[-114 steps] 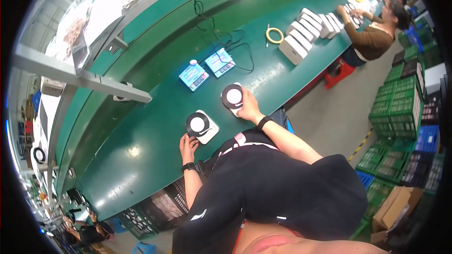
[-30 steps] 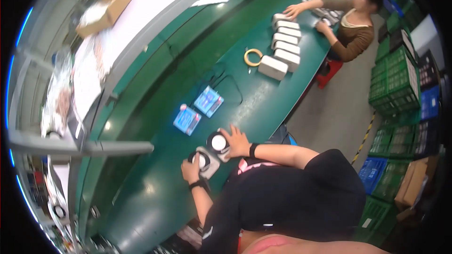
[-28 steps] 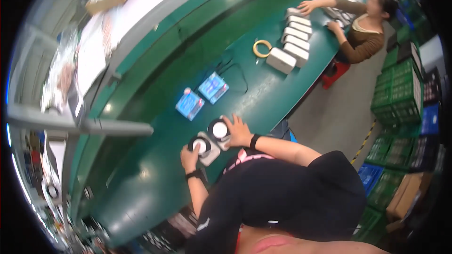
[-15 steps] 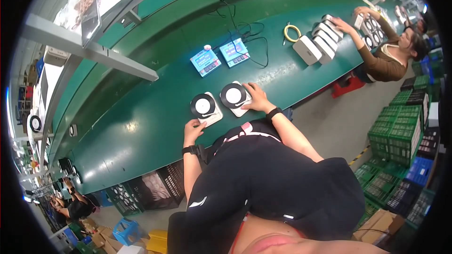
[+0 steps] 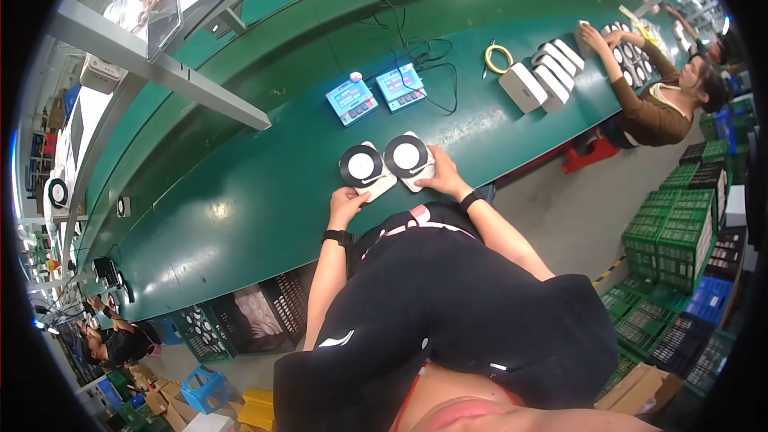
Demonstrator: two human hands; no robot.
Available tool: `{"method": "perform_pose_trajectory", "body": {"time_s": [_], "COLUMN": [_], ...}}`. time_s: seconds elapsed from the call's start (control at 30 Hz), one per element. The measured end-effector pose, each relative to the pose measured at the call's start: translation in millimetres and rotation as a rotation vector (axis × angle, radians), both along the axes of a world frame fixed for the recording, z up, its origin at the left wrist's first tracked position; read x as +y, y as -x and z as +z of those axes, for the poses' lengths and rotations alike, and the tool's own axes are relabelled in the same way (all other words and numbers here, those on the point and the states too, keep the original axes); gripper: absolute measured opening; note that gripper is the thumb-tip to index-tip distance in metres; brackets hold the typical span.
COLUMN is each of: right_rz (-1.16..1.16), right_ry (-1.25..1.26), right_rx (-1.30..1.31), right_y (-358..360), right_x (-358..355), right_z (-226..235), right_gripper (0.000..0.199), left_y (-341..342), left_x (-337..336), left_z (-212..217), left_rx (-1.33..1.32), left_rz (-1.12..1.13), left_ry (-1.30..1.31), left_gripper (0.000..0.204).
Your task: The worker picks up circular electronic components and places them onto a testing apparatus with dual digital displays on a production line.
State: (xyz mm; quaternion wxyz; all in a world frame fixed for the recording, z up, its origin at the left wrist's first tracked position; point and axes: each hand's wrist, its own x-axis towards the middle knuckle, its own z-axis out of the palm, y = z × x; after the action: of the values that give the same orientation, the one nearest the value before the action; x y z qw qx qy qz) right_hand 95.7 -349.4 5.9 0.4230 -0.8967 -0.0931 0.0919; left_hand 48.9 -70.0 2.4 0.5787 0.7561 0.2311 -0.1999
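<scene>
Two small white record-player-shaped devices lie side by side on the green bench, their edges close together or touching. Each bears a black disc with a white centre and a little arm. The left record player (image 5: pixel 379 188) is gripped at its near left corner by my left hand (image 5: pixel 346 206), thumb on top. Around the right edge of the right record player (image 5: pixel 409 157) my right hand (image 5: pixel 442 176) is closed, its fingers along the side. The undersides of both devices are hidden.
Beyond the devices stand two blue meter boxes (image 5: pixel 352 102) with black cables. Farther right are a coiled yellow cable (image 5: pixel 498 58) and a row of white box-shaped units (image 5: pixel 524 88). A co-worker (image 5: pixel 660 108) handles items at the right. A grey metal post (image 5: pixel 172 72) crosses the upper left.
My left hand has brought the left record player to the right and slightly away from me, closing the gap between the two. The co-worker's hand has left the white units.
</scene>
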Motion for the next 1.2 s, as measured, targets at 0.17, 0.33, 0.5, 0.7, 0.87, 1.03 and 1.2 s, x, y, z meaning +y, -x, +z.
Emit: {"method": "perform_pose_trajectory", "body": {"time_s": [0.17, 0.33, 0.5, 0.7, 0.87, 1.03, 1.2], "right_rz": [-0.025, -0.059, 0.021, -0.087, -0.183, -0.206, -0.209], "right_ry": [0.040, 0.128, 0.304, 0.217, 0.245, 0.172, 0.164], "right_rx": [0.040, -0.054, -0.161, -0.145, -0.170, -0.215, -0.211], "right_y": [-3.3, 5.6, 9.1, -2.8, -12.0, -10.0, -11.0], "right_x": [1.3, 10.2, 20.5, 17.5, 12.6, 11.0, 10.2], "right_z": [6.2, 23.9, 39.7, 28.5, 22.1, 15.5, 12.4], "right_gripper": [0.097, 0.107, 0.110, 0.107, 0.107, 0.109, 0.113], "left_y": [-6.6, -0.5, 1.2, 0.5, -1.1, 1.6, 1.4], "left_x": [1.6, -2.4, -3.4, -2.8, -2.1, -1.8, -2.1], "left_z": [2.4, 3.5, 2.5, 4.3, 4.4, 0.7, -1.0], "left_rx": [-0.005, -0.017, -0.062, -0.080, -0.091, -0.114, -0.129], "left_rz": [-0.043, -0.008, 0.004, -0.041, -0.081, -0.087, -0.099], "left_ry": [-0.040, -0.040, -0.071, -0.179, -0.204, -0.204, -0.232], "left_gripper": [0.033, 0.032, 0.032, 0.029, 0.028, 0.030, 0.029]}}
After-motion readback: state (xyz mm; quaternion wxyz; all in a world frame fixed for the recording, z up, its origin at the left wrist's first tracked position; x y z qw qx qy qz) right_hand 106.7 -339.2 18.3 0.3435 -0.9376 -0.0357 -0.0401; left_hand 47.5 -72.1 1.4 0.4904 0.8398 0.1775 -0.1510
